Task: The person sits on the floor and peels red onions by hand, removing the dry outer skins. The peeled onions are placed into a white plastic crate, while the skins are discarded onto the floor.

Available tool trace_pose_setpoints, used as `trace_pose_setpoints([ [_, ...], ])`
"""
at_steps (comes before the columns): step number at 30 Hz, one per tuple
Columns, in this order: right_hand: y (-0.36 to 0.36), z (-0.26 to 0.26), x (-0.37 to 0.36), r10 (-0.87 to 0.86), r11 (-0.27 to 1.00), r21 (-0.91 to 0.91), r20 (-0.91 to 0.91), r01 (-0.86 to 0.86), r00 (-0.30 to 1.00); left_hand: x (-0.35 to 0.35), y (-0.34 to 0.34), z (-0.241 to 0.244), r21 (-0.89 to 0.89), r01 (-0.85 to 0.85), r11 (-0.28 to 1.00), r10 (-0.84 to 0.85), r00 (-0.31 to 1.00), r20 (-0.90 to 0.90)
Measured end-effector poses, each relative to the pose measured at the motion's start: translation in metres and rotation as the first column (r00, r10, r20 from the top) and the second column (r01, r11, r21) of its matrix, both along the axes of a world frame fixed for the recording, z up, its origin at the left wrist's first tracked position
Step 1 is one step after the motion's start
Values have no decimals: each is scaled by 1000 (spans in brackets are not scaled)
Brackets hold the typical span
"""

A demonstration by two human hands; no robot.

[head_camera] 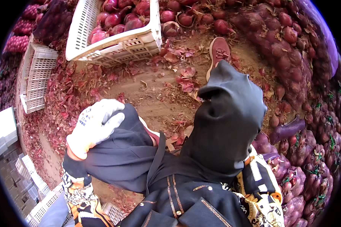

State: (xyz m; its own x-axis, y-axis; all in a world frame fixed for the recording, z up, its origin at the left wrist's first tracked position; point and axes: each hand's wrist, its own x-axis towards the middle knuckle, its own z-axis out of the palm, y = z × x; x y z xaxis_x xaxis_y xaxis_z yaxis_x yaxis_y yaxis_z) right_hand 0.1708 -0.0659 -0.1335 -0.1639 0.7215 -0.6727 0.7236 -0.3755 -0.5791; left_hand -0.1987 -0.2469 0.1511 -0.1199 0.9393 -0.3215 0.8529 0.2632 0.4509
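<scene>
My left hand, in a white glove bearing printed writing, rests on my left knee in dark trousers. It holds nothing, and the thumb stands apart from the fingers. My right hand is out of view beyond my right leg; only the patterned sleeve shows beside the thigh. Black cloth covers my bent right knee. Ahead, to the left of my red shoe, stands a white plastic crate with red onions in it.
Loose onions and dry onion skins lie on the dirt floor. Filled mesh sacks of onions line the right side, with smaller tied bags nearer me. Another white crate stands at left, near a white box.
</scene>
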Motion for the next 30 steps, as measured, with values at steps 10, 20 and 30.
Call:
trace_pose_setpoints([
  [10,-54,21,-226,584,812,219,-280,-542,762,10,9,-14,110,234,966,-207,955,-212],
  [20,-19,30,-31,192,970,-156,11,-188,981,-6,56,-35,48,468,882,-459,878,-133],
  [30,56,64,-61,135,956,-268,38,-120,990,-80,96,-77,-255,434,864,-451,893,-10],
])
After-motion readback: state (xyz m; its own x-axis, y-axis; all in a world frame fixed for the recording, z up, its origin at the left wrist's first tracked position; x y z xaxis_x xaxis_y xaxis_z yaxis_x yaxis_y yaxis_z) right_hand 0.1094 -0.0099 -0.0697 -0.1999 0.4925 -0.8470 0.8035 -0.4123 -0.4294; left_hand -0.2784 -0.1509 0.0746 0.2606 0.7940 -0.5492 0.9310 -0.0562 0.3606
